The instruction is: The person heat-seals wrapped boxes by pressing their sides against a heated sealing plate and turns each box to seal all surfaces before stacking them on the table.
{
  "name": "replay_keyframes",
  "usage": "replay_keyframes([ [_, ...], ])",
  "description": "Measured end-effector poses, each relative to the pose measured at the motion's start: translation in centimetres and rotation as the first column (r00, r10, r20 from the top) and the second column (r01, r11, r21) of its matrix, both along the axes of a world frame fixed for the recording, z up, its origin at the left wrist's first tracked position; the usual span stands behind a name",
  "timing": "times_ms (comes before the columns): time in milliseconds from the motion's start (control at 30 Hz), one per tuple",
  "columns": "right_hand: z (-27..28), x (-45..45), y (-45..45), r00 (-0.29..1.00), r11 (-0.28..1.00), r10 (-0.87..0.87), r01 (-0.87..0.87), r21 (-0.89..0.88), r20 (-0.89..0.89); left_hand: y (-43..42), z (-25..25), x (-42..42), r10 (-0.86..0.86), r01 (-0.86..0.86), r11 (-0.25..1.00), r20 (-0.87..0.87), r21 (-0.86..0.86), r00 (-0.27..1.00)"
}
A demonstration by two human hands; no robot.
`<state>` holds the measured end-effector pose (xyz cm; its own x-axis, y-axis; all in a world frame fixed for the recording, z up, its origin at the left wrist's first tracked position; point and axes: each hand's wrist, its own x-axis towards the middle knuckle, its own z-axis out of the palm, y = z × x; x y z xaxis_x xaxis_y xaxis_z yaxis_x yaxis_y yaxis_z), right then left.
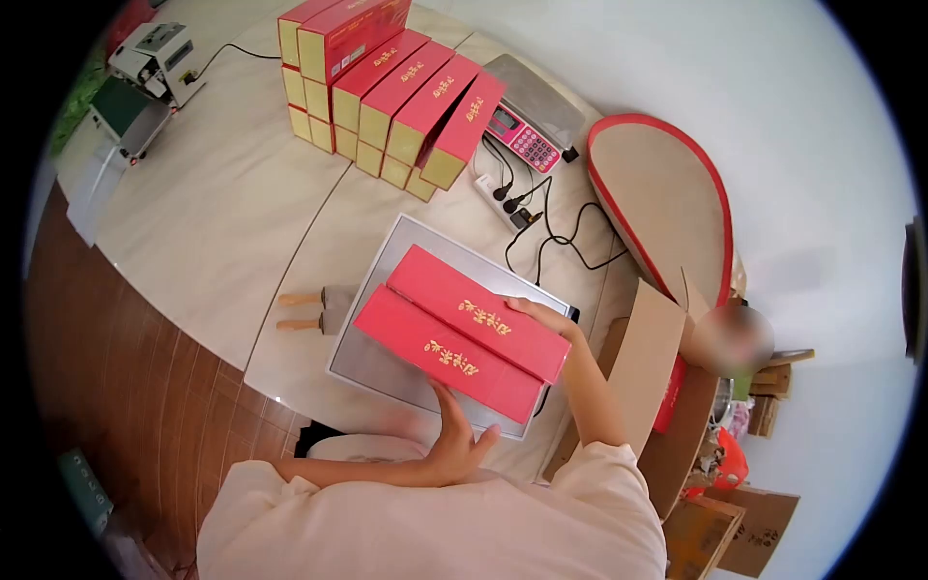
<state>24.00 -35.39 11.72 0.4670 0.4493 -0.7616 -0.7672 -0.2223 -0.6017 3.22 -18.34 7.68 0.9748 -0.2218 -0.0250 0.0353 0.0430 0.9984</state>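
Two long red boxes with gold lettering lie side by side, slightly skewed, over a shallow silver-grey tray (pixel 362 353) with a pale rim. My right hand (pixel 543 317) reaches round the right end of the far red box (pixel 464 300), gripping its far edge; some of its fingers are hidden. Against the front edge of the near red box (pixel 449 362), my left hand (pixel 456 440) touches with its fingertips, thumb spread wide. Two wooden-handled tools (pixel 302 311) lie at the tray's left, their other ends partly covered.
Stacked red-and-gold boxes (pixel 372 92) stand at the back. Beside them are a scale with a pink keypad (pixel 532 145), a power strip (pixel 498 201) and loose black cables. An open cardboard carton (pixel 646 343) is on the right; a white machine (pixel 159 58) sits far left.
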Motion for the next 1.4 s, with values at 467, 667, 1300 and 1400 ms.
replay_keyframes([
  [467, -1.7, 0.5, -5.4, 0.701, 0.998, -0.07, 0.041, 0.058, 0.71, 2.4, -3.5, 0.0, 0.585, -0.546, 0.805, -0.154, 0.232, 0.797],
  [667, -5.8, -6.4, -8.7, 0.532, 0.799, -0.54, 0.567, 0.199, 0.652, 10.9, -1.9, 6.0, 0.66, -0.657, 0.741, 0.024, 0.139, 0.75],
  [1300, -6.1, -13.4, -0.6, 0.486, 0.672, -0.672, 0.718, 0.182, 0.559, 11.9, 0.3, 14.5, -0.043, 0.062, 0.998, -0.421, 0.032, 0.906],
  [1400, -5.4, -13.5, -0.4, 0.507, 0.678, -0.677, 0.712, 0.184, 0.534, 12.2, -0.9, 14.8, -0.098, 0.091, 0.995, -0.381, -0.038, 0.92],
])
